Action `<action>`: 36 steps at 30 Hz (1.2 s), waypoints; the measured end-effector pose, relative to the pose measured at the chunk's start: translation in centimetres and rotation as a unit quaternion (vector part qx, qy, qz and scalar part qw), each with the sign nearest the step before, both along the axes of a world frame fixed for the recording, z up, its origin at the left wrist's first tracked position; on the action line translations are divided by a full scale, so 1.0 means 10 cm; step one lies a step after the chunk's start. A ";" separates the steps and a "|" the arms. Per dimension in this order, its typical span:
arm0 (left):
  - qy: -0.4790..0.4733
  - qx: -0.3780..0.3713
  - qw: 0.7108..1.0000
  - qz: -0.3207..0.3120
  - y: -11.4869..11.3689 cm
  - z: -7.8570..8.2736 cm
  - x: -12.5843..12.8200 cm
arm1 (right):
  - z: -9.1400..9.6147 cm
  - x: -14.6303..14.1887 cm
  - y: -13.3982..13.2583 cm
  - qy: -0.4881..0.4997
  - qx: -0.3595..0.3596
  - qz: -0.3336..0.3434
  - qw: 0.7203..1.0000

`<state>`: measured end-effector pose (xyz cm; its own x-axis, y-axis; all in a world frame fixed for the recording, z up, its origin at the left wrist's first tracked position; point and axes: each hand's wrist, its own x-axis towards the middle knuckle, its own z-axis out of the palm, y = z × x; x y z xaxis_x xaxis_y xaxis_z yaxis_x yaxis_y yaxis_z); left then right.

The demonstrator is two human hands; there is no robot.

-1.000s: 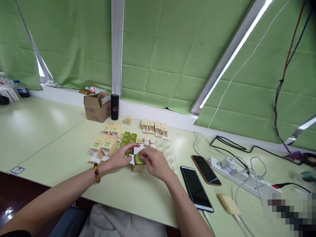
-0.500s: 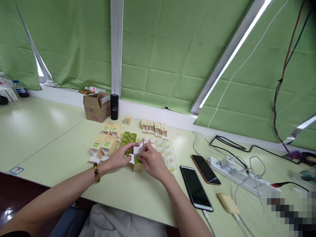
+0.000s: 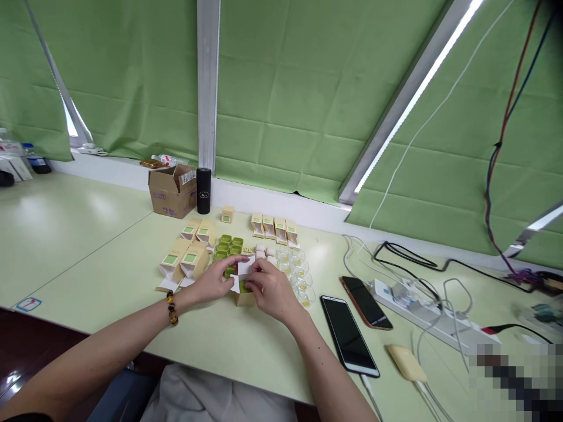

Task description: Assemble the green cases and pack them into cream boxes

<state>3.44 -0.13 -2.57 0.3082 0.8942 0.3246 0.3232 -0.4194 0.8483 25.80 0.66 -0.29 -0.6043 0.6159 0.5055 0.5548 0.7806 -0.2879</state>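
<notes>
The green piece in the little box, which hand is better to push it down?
Probably the right hand: its fingers are at the green piece in the open box, while the left hand is beside it, near a white flap.

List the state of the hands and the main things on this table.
Small carton: open at the top
Green container: in the carton's opening, partly hidden
Left hand: spread against the carton
Right hand: fingertips at the opening, grip unclear
Cardboard box: open
Black tumbler: upright
White phone: face up, dark
Orange-edged phone: face up, dark
Power strip: plugged into
</notes>
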 end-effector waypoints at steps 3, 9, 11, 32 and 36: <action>-0.005 0.006 1.000 0.001 0.01 -0.01 0.00 | 0.01 0.02 0.01 0.043 0.002 0.011 0.999; -0.021 -0.010 1.000 0.000 0.01 0.04 0.00 | 0.03 0.03 0.07 0.144 0.005 -0.045 0.989; -0.031 -0.016 0.999 -0.001 0.01 0.06 -0.01 | 0.03 0.04 0.10 0.166 -0.024 -0.073 0.983; 0.052 0.056 0.996 0.055 -0.06 0.05 0.06 | -0.01 0.05 0.16 0.180 -0.275 -0.080 0.941; 0.064 0.069 0.992 0.081 -0.07 0.02 0.08 | 0.00 0.02 0.14 0.164 -0.266 -0.088 0.946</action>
<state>4.22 -0.85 -2.37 0.2097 0.8852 0.4152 0.4969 -0.4622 0.7345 25.97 2.06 -0.30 -0.3329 0.9123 0.2385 0.4756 0.3808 -0.7929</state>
